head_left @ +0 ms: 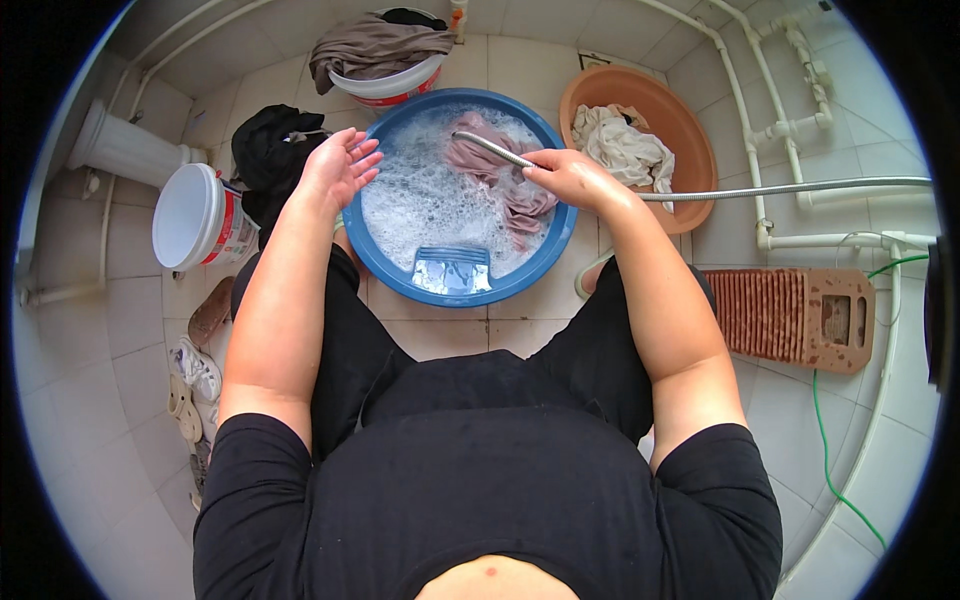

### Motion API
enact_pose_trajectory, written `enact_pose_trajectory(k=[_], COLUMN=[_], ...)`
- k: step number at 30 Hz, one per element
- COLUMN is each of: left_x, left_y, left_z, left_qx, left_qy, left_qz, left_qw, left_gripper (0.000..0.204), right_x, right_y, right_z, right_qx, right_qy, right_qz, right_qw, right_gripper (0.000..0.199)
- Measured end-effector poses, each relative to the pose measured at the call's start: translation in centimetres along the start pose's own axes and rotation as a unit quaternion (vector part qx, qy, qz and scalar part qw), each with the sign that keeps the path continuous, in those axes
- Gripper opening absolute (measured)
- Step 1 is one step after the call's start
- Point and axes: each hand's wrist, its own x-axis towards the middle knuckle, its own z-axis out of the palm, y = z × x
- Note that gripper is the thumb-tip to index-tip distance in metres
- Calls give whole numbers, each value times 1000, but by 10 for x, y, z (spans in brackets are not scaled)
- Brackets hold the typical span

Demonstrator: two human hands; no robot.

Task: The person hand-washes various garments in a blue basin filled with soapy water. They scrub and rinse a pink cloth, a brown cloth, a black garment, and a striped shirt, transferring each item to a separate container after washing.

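Observation:
A round blue washtub full of sudsy water sits on the floor between my knees. Mauve cloth lies partly under the foam on its right side. My right hand is closed around a silvery flexible metal hose, whose end reaches over the cloth. Over the tub's left rim my left hand is raised, fingers stretched out, holding nothing. A ridged washboard panel is built into the tub's near side.
An orange basin with white cloth stands right. Behind the tub is a bucket of grey-brown cloth. Left are black clothing, a tipped white bucket and shoes. A brown washboard leans near pipes.

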Motion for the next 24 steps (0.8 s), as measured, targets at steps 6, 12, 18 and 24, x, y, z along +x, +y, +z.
enact_pose_trajectory(k=[6, 12, 18, 24], left_x=[0, 5, 6, 4], left_y=[-1, -4, -5, -4], left_z=[1, -6, -9, -8], left_qx=[3, 11, 6, 1], left_qy=[20, 38, 37, 36], left_qz=[3, 9, 10, 11], left_qw=[1000, 999, 999, 999], left_gripper=[40, 39, 39, 39], right_x=[-2, 0, 0, -2], right_y=[-7, -6, -6, -8], right_z=[1, 5, 7, 8], right_qx=[-14, -60, -91, -95], right_qy=[-58, -63, -58, -56], right_qz=[13, 18, 11, 13], right_qw=[998, 996, 994, 994], right_gripper=[36, 36, 36, 36])
